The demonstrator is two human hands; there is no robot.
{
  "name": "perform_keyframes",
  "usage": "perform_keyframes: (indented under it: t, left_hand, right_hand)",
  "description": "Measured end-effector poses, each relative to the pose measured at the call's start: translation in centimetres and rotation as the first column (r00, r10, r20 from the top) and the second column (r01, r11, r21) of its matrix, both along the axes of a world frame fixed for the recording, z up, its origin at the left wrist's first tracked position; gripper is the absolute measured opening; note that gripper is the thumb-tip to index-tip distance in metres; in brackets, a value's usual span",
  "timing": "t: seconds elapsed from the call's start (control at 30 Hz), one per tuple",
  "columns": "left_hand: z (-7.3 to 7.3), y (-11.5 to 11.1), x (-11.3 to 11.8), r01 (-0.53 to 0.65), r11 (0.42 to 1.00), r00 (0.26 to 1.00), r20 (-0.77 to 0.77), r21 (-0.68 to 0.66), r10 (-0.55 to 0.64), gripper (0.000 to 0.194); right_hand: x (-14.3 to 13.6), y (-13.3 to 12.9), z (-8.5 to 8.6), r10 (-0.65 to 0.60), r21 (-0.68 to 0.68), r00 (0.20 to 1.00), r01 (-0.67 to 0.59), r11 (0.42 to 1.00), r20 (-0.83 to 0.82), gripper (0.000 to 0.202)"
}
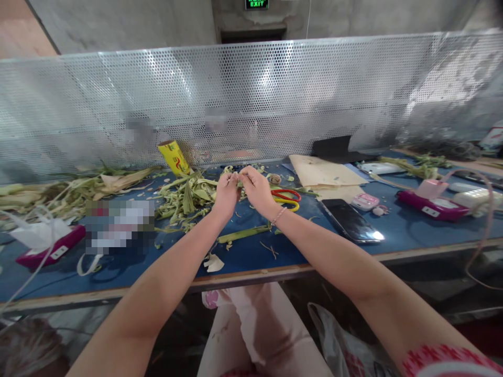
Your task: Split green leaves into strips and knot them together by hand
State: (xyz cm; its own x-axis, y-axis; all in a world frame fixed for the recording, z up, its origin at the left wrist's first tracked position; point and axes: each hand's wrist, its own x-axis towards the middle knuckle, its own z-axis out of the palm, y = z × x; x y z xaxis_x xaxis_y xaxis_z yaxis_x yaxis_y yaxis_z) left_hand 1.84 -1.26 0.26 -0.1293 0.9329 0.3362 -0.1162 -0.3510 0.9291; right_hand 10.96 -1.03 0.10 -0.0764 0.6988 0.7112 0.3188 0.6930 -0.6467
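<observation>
Over the blue tabletop, my left hand [227,195] and my right hand [256,189] meet, fingertips pinched together. Whatever small piece they may hold between them is too hidden to make out. A heap of green plant scraps [189,196], leafy and stringy, lies just left of my left hand. Close by my right wrist are red and yellow loop handles [291,198], perhaps of scissors, their far ends covered by the hand. A long green leaf strip [245,233] rests below both hands, nearer the front edge, with a pale torn scrap [214,263] in front of it.
A yellow tube-shaped can [174,158] leans by the perforated metal screen [259,99]. To the right lie brown paper [326,172], a black phone [349,222] and a purple power strip [432,205] with a cable. Another purple strip [51,248] and dry husks [121,186] are left.
</observation>
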Motion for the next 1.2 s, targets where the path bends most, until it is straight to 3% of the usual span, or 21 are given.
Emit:
perform_keyframes:
  t: [0.13, 0.27, 0.4, 0.5, 0.63, 0.77, 1.03, 1.2]
  left_hand:
    - [0.0, -0.2, -0.1, -0.055, 0.993, 0.998, -0.035, 0.106, 0.059, 0.021]
    - [0.4, -0.8, -0.3, -0.095, 0.991, 0.992, -0.075, 0.098, 0.103, 0.023]
    - [0.6, -0.7, -0.4, -0.088, 0.989, 0.993, -0.066, 0.122, 0.096, 0.025]
    - [0.7, -0.3, -1.0, -0.018, 0.993, 0.996, -0.084, 0.121, 0.029, 0.026]
    - [0.9, 0.3, -2.1, -0.063, 0.985, 0.984, -0.154, 0.159, 0.088, 0.026]
    - [0.9, 0.5, -2.3, -0.082, 0.986, 0.979, -0.175, 0.144, 0.107, 0.025]
    - [1.5, 0.1, -1.9, 0.147, 0.988, 0.988, -0.04, -0.049, -0.149, 0.021]
    - [2.0, -0.2, -2.3, 0.267, 0.959, 0.963, 0.001, -0.092, -0.268, 0.021]
  right_hand:
    - [-0.2, 0.1, 0.3, 0.02, -0.099, 0.992, -0.032, 0.995, -0.124, 0.015]
    - [-0.6, 0.3, 0.3, 0.096, -0.195, 0.962, -0.148, 0.97, -0.256, 0.02]
    - [-0.4, 0.4, 0.5, 0.175, -0.252, 0.944, -0.248, 0.935, -0.28, 0.024]
    - [0.4, 0.5, 0.7, 0.241, -0.247, 0.95, -0.286, 0.926, -0.198, 0.024]
    - [1.3, 0.7, 0.5, 0.317, -0.242, 0.948, -0.31, 0.919, -0.011, 0.027]
    - [1.3, 0.6, 0.4, 0.254, -0.163, 0.955, -0.23, 0.96, 0.151, 0.025]
    - [1.7, 0.4, 1.0, 0.18, -0.082, 0.915, -0.161, 0.983, 0.36, 0.015]
    - [2.2, 0.6, 1.1, 0.25, -0.087, 0.89, -0.235, 0.968, 0.381, 0.011]
